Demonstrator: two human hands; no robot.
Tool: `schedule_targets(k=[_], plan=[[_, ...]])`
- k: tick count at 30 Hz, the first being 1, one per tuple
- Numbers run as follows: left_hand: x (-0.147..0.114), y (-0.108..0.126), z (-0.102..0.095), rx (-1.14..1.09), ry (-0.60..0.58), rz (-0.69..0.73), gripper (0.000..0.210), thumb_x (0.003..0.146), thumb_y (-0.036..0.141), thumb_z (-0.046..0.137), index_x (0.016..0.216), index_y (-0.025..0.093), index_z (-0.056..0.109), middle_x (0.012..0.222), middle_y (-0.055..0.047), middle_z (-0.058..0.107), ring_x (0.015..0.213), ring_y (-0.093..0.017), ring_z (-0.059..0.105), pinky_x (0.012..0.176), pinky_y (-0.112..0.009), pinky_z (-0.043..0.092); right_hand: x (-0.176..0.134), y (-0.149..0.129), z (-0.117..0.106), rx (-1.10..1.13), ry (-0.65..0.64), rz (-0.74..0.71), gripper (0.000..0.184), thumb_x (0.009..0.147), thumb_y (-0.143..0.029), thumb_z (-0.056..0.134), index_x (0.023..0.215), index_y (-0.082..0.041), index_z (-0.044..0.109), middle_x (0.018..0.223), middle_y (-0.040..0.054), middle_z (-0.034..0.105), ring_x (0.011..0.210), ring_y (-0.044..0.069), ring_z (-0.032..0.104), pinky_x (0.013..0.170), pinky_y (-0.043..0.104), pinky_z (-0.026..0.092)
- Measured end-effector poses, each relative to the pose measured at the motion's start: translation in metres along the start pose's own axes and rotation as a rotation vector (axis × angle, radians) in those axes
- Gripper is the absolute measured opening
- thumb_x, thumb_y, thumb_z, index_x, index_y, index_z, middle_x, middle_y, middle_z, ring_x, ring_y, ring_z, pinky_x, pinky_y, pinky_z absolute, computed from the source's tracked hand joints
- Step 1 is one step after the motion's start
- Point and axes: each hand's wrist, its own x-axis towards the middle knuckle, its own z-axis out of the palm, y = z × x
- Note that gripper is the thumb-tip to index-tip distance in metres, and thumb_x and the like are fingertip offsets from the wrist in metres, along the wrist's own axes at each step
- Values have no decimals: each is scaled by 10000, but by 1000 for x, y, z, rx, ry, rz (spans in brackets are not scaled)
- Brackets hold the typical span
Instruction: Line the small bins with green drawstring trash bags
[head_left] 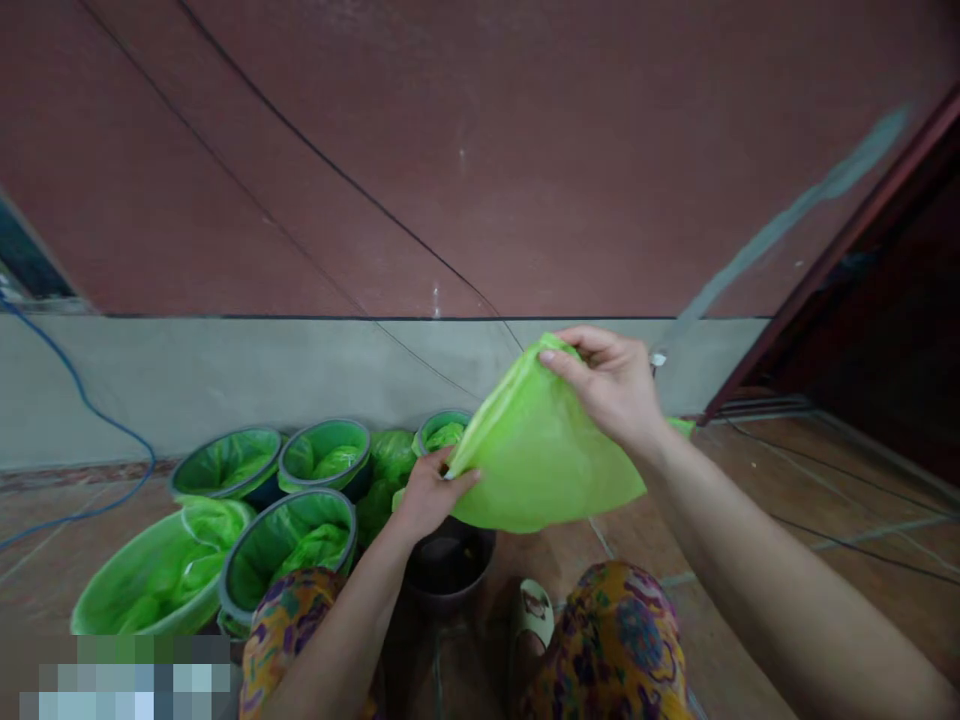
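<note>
Maroon-and-gray wall [465, 150] stands behind a tiled floor [750, 500]. Toward the left, 5 green-lined containers [300, 510] cluster near the wall's foot. Held up off the floor between 2 hands is a thin green sheet [547, 450], its lower edge near a dark bowl [450, 585]. Right hand [611, 385] pinches its top edge; left hand [431, 492] pinches its lower-left corner.

At twelve o'clock, a thin sheet [547, 460] spans the left hand [431, 495] and right hand [611, 385], before the wall [480, 200]. Below it, a basin [450, 598] sits on the floor [750, 490]. Buckets [244, 560] with sheeting [330, 545] inside cluster from ten to nearly twelve; a doorway [870, 310] lies at two.
</note>
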Motion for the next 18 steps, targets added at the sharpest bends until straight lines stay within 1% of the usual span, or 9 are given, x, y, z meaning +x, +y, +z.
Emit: schedule_targets(k=[3,6,8,10,12,13,15,16,18], plan=[[-16,2,-11,-172,65,-98,252,653,342,764,763,122,711,712,-31,697,620,-150,608,613,-259,493,3,5,-24,36,-14,-46,370,731,-408,731,1050,-233,662,1006,35,696,952,182,633,872,367,502],[-37,13,-33,-418,223,-205,266,605,261,802,811,114,722,777,-58,730,658,-167,656,658,-276,538,-20,20,-69,102,166,-30,434,789,-427,670,1195,-296,590,1237,54,612,1144,207,566,955,381,462],[-50,21,-51,-542,357,-276,249,597,196,796,818,113,718,772,-62,735,667,-178,677,660,-277,559,-50,48,-94,181,283,88,410,829,-439,607,1217,-312,571,1317,51,560,1210,210,523,973,384,447],[-61,26,-67,-598,434,-350,237,635,141,751,867,107,714,775,-71,737,694,-195,693,658,-284,575,-89,88,-99,296,313,347,438,833,-515,559,1229,-327,549,1339,41,547,1249,214,491,971,403,442],[-71,28,-78,-614,469,-407,253,690,105,690,943,104,704,798,-80,739,738,-211,705,660,-295,587,-133,127,-77,411,310,698,524,806,-634,517,1229,-325,536,1334,48,554,1277,224,464,996,426,415],[-75,27,-81,-616,482,-428,264,713,94,662,974,104,696,806,-82,740,752,-215,708,658,-298,591,-154,142,-57,485,262,867,564,792,-667,510,1236,-319,531,1329,55,560,1280,226,460,1017,428,395],[-82,24,-86,-616,513,-461,265,745,82,622,1002,104,684,806,-82,739,751,-219,712,653,-308,597,-192,158,-7,693,75,1122,660,778,-735,452,1263,-293,518,1306,83,580,1275,244,469,1046,455,360],[-85,23,-87,-616,528,-476,257,758,81,608,1003,104,681,803,-83,738,740,-221,713,654,-316,599,-207,160,20,785,-38,1201,684,780,-746,435,1272,-279,518,1295,87,590,1276,244,468,1065,462,333],[-92,19,-89,-621,558,-509,231,775,85,593,989,103,679,799,-83,737,706,-220,712,656,-330,602,-227,152,66,991,-208,1230,701,789,-754,411,1270,-259,530,1282,76,605,1275,230,472,1087,448,305]])
